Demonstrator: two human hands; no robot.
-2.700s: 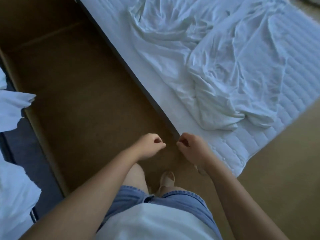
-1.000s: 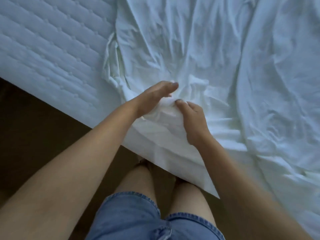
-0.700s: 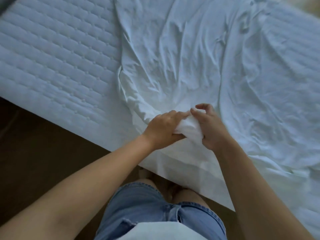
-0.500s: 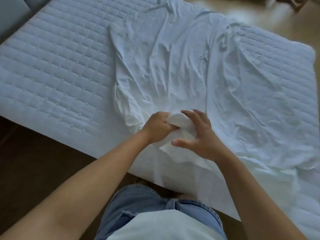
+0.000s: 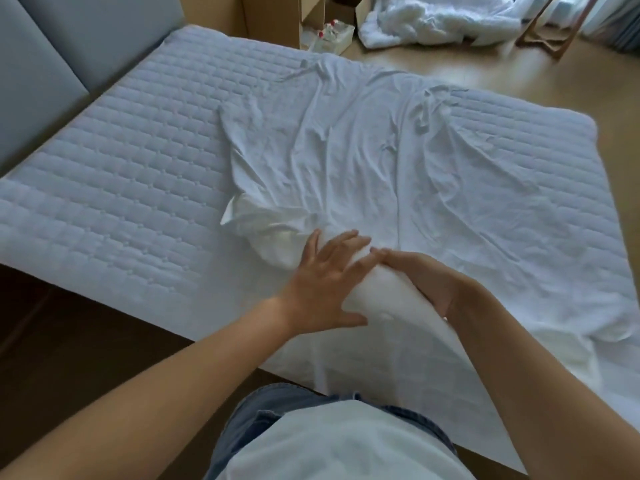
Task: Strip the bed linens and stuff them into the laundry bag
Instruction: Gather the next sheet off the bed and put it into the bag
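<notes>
- A white quilted mattress (image 5: 121, 188), stitched in a padded grid of small rectangles, lies low over a light wooden floor (image 5: 519, 74).
- A thin, creased white bed sheet (image 5: 346, 157) lies loose across the middle and right of the mattress, pulled into long folds that run toward the near edge. Its near end is gathered there into a soft, rounded roll between the two hands.
- The left hand (image 5: 322, 289) lies flat on the roll's left side, fingers straight and spread, pressing on the cloth.
- The right hand (image 5: 426, 282) cups the roll's right side, its fingers curved round the fabric.
- A smooth grey padded headboard (image 5: 52, 57) stands at the left.
- Brown cardboard boxes (image 5: 273, 15) and a fluffy white heap of bedding (image 5: 440, 19) sit on the floor beyond the mattress.
- The person wears blue denim shorts (image 5: 273, 414) and a white top (image 5: 339, 448).
</notes>
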